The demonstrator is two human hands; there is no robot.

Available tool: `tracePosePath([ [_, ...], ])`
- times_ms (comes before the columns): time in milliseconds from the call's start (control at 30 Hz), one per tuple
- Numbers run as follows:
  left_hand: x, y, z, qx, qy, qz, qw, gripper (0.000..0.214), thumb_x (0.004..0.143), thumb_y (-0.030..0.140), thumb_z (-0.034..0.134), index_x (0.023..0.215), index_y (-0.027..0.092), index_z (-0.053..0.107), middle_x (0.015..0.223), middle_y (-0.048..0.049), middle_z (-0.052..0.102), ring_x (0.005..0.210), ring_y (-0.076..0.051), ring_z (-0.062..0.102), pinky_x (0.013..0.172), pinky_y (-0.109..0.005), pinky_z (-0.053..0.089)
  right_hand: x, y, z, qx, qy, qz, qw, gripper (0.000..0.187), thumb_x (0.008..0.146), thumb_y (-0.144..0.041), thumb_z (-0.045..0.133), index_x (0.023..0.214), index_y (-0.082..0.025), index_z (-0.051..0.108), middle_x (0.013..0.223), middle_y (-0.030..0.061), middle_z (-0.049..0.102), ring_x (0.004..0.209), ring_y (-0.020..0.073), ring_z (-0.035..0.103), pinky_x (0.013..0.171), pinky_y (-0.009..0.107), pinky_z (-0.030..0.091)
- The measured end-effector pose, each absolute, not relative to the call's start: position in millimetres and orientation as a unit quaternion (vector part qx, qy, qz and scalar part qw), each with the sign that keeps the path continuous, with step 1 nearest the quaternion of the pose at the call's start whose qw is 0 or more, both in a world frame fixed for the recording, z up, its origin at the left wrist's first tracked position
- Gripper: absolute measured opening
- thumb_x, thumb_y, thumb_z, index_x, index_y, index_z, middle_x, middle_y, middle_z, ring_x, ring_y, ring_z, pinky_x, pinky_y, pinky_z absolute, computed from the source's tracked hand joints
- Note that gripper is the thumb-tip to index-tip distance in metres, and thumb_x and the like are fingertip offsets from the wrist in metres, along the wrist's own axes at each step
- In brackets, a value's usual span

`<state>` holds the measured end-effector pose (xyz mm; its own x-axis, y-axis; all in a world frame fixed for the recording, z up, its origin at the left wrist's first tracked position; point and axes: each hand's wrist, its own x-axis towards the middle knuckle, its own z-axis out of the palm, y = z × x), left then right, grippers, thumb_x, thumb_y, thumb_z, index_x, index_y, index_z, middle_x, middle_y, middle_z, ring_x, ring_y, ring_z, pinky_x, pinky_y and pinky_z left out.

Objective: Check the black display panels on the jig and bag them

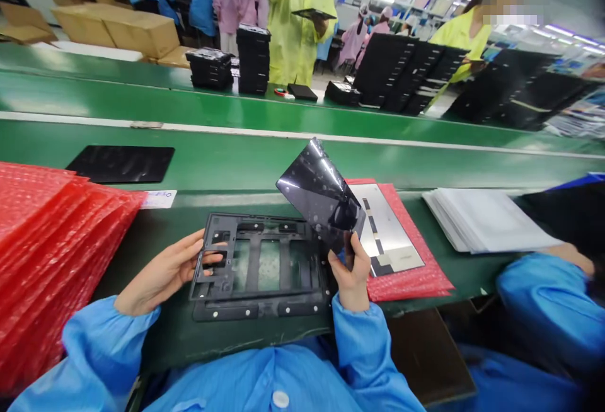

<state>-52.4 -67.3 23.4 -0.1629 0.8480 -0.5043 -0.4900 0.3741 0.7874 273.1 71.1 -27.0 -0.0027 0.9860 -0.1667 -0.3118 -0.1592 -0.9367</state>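
My left hand (167,273) grips the left end of a black rectangular frame (230,273) with cut-out windows, fingers showing through its openings. The frame is raised and tilted over a similar black frame (246,312) with light round spots. Between thumb and fingers, my right hand (352,273) pinches the lower corner of a dark, glossy thin sheet (321,191), held up at a slant and reflecting light. Behind that hand lies a silver-backed flat panel (394,235) with dark strips, on red bubble wrap (430,273).
Red bubble-wrap bags (57,261) are piled at left, near a black flat panel (123,164). White sheets (486,220) are stacked at right beside a co-worker's blue sleeve (553,298). Tall black stacks (387,72) stand across the green bench (212,109), near a person in yellow (293,34).
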Motion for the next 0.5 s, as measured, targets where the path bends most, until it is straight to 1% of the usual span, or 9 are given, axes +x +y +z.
tracePosePath([
  [100, -43.6, -69.6, 16.3, 0.164, 0.546, 0.507, 0.646, 0.048, 0.081, 0.024, 0.065, 0.128, 0.027, 0.055, 0.122, -0.0112, 0.065, 0.095, -0.024, 0.069, 0.068, -0.032, 0.06, 272.6, 63.5, -30.2, -0.472, -0.355, 0.558, 0.582, 0.064, 0.06, -0.023, 0.079, 0.122, -0.021, 0.059, 0.124, 0.0074, 0.064, 0.125, 0.0287, 0.051, 0.098, 0.043, 0.05],
  [167, -39.6, -69.1, 11.4, 0.185, 0.557, 0.498, 0.638, 0.048, 0.082, 0.029, 0.064, 0.129, 0.027, 0.054, 0.122, -0.0105, 0.065, 0.098, -0.025, 0.067, 0.071, -0.034, 0.059, 272.5, 57.9, -32.1, -0.486, -0.367, 0.525, 0.595, 0.069, 0.054, -0.017, 0.081, 0.12, -0.021, 0.06, 0.128, 0.0071, 0.062, 0.129, 0.0275, 0.048, 0.103, 0.041, 0.046],
  [233, -37.5, -68.4, 5.3, 0.239, 0.603, 0.473, 0.597, 0.05, 0.085, 0.039, 0.06, 0.132, 0.027, 0.051, 0.118, -0.0095, 0.066, 0.099, -0.026, 0.066, 0.072, -0.036, 0.058, 272.5, 55.2, -33.2, -0.496, -0.372, 0.505, 0.6, 0.076, 0.049, -0.012, 0.083, 0.121, -0.022, 0.059, 0.134, 0.0051, 0.057, 0.13, 0.0251, 0.046, 0.107, 0.037, 0.041],
  [300, -36.6, -67.8, -1.4, 0.341, 0.68, 0.416, 0.498, 0.05, 0.086, 0.048, 0.053, 0.13, 0.026, 0.054, 0.111, -0.0093, 0.066, 0.099, -0.029, 0.064, 0.075, -0.038, 0.056, 272.4, 57.1, -32.9, -0.503, -0.363, 0.509, 0.597, 0.079, 0.048, -0.012, 0.083, 0.122, -0.024, 0.058, 0.137, 0.0027, 0.055, 0.131, 0.0234, 0.045, 0.108, 0.034, 0.041],
  [367, -35.5, -67.3, -6.7, 0.449, 0.752, 0.324, 0.358, 0.051, 0.087, 0.052, 0.047, 0.128, 0.024, 0.057, 0.108, -0.0098, 0.063, 0.099, -0.031, 0.062, 0.081, -0.041, 0.052, 272.1, 63.3, -30.4, -0.512, -0.348, 0.527, 0.582, 0.069, 0.056, -0.021, 0.081, 0.121, -0.024, 0.059, 0.133, 0.0041, 0.059, 0.128, 0.0258, 0.049, 0.102, 0.037, 0.047],
  [433, -33.6, -66.4, -8.8, 0.505, 0.792, 0.245, 0.239, 0.054, 0.088, 0.054, 0.042, 0.132, 0.025, 0.055, 0.113, -0.0106, 0.059, 0.098, -0.032, 0.061, 0.087, -0.044, 0.048, 271.2, 70.5, -25.4, -0.522, -0.312, 0.569, 0.553, 0.056, 0.066, -0.037, 0.075, 0.118, -0.022, 0.062, 0.122, 0.0071, 0.065, 0.121, 0.0298, 0.055, 0.094, 0.043, 0.053],
  [467, -32.5, -65.7, -8.3, 0.514, 0.801, 0.23, 0.205, 0.055, 0.089, 0.054, 0.04, 0.134, 0.025, 0.052, 0.116, -0.0108, 0.058, 0.098, -0.032, 0.06, 0.088, -0.045, 0.046, 270.4, 73.0, -22.1, -0.525, -0.292, 0.594, 0.535, 0.053, 0.07, -0.043, 0.072, 0.117, -0.021, 0.063, 0.117, 0.0076, 0.068, 0.117, 0.0309, 0.058, 0.091, 0.045, 0.055],
  [500, -31.4, -64.7, -6.8, 0.515, 0.802, 0.234, 0.194, 0.055, 0.089, 0.054, 0.039, 0.135, 0.026, 0.051, 0.119, -0.0107, 0.057, 0.099, -0.031, 0.06, 0.089, -0.044, 0.046, 269.4, 74.0, -18.5, -0.523, -0.275, 0.619, 0.518, 0.052, 0.072, -0.047, 0.069, 0.116, -0.021, 0.064, 0.114, 0.0072, 0.07, 0.115, 0.0311, 0.06, 0.089, 0.045, 0.056],
])
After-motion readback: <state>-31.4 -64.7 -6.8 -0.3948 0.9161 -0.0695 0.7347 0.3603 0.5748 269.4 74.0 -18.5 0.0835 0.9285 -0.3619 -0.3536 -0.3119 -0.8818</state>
